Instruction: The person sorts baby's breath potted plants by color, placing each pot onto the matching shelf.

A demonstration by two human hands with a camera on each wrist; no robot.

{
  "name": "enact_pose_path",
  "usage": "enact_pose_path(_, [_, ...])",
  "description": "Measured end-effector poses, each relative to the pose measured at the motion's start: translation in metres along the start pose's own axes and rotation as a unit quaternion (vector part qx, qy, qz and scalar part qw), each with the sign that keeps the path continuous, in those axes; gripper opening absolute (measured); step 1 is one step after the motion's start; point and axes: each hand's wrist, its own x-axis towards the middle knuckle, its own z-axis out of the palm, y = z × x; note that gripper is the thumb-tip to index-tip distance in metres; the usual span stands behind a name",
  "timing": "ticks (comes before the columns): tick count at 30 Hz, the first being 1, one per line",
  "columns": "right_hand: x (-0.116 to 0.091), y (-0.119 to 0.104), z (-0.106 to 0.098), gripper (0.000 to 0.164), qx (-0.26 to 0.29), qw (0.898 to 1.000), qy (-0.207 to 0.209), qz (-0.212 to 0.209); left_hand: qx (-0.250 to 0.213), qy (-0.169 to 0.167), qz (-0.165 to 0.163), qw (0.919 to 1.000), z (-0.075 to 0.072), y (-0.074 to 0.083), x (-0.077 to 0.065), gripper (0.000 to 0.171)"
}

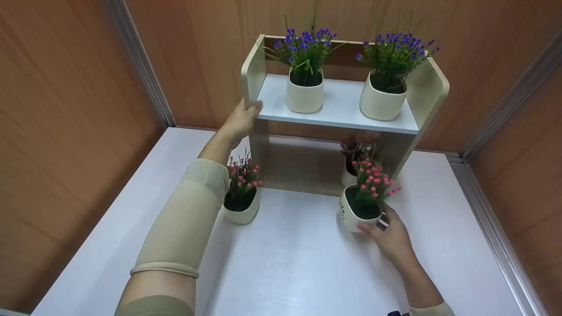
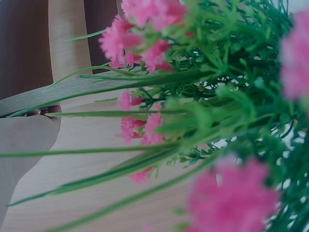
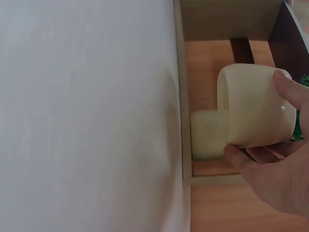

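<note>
My left hand (image 1: 241,119) grips the left side panel of a two-tier shelf (image 1: 338,100), its thumb near the white upper board. In my right hand (image 1: 390,235) is a potted plant (image 1: 354,213) with pink flowers, held tilted in front of the lower tier. The right wrist view shows thumb and fingers around the cream pot (image 3: 258,106), its base turned toward the camera. Behind it, another potted plant (image 1: 349,173) with reddish flowers stands in the lower compartment, partly hidden. Pink flowers (image 2: 154,58) fill much of the left wrist view, where the left hand's grip is unclear.
Two purple-flowered potted plants (image 1: 305,94) (image 1: 383,101) stand on the upper tier. Another pink-flowered pot (image 1: 243,210) sits on the white table (image 1: 281,259) below my left forearm. Wood-look walls (image 1: 66,109) with metal corner strips enclose the table.
</note>
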Motion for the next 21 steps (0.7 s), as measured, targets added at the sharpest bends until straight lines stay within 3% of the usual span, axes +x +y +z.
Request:
enact_pose_path(11, [0.033,-0.012,0.044,0.101,-0.014,0.999,-0.028,-0.040,-0.001,0.001,0.002,1.0000,0.000,0.000,0.000,0.071])
enact_pose_path(21, [0.066,-0.023,0.082,0.095,-0.049,0.997,-0.022,-0.062,0.001,-0.001,0.003,1.0000,0.000,-0.001,0.001,0.073])
